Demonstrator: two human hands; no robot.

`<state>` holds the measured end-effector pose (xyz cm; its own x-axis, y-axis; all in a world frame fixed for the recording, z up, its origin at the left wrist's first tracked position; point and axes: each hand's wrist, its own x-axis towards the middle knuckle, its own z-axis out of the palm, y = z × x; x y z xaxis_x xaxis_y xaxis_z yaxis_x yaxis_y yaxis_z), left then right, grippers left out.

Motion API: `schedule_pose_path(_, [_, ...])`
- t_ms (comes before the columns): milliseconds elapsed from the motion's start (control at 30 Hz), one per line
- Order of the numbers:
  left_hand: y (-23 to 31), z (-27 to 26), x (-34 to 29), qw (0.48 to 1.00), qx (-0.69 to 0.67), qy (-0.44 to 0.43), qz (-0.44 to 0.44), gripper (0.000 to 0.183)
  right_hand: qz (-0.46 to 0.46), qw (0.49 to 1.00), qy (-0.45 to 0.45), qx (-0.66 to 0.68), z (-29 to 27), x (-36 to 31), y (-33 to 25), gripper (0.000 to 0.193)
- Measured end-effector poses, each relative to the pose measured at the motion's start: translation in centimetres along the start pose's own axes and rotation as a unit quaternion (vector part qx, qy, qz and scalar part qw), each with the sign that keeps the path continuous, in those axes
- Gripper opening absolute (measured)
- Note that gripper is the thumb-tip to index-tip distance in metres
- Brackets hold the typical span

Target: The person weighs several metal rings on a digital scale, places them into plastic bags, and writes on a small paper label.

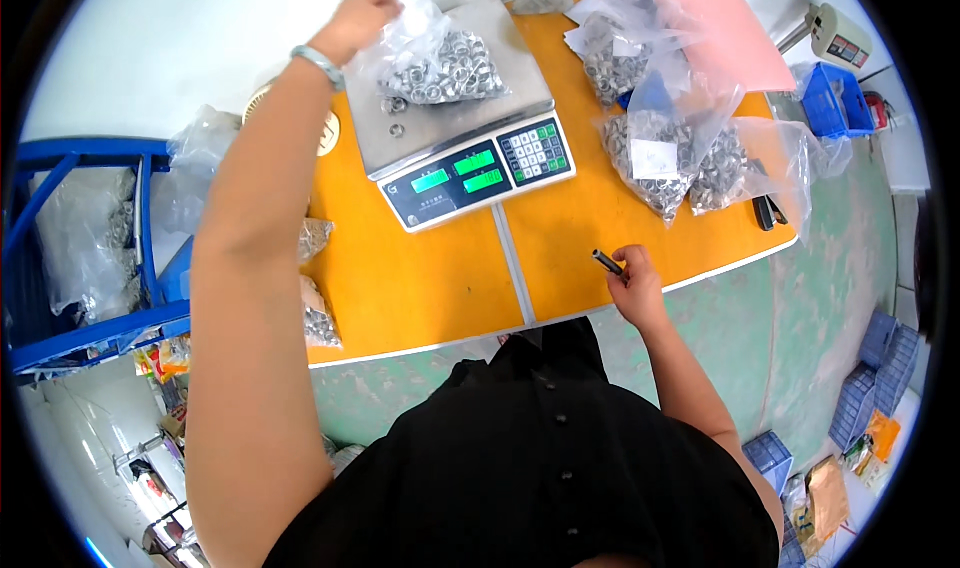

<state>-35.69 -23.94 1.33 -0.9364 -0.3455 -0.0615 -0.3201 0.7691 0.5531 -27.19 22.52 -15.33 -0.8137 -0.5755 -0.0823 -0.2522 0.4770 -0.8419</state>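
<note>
My left hand (362, 20) reaches across the orange table (420, 288) and grips the top of a clear plastic bag of small metal rings (440, 66). The bag rests on the steel pan of a digital weighing scale (470, 148). Two loose rings (394, 116) lie on the pan beside the bag. My right hand (632, 280) rests near the table's front edge and holds a dark marker pen (606, 261).
Several more clear bags of metal rings (665, 158) lie at the table's right, under a pink sheet (715, 18). Smaller bags (318, 313) sit at the left edge. A blue metal rack (90, 248) stands left, blue crates (835, 98) right.
</note>
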Motion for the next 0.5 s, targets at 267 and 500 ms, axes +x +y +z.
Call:
schedule_pose_path(267, [5.2,-1.2,-10.1,0.963,-0.232,0.097,0.094,0.025,-0.004,0.97,0.07,0.235,-1.4,3.3,0.0,0.028])
schedule_pose_path(500, [3.9,20.1,-21.7,0.908,-0.295,-0.296,0.035,0.015,0.086,0.95,-0.03,0.299,-1.1,3.1,-0.9,0.034])
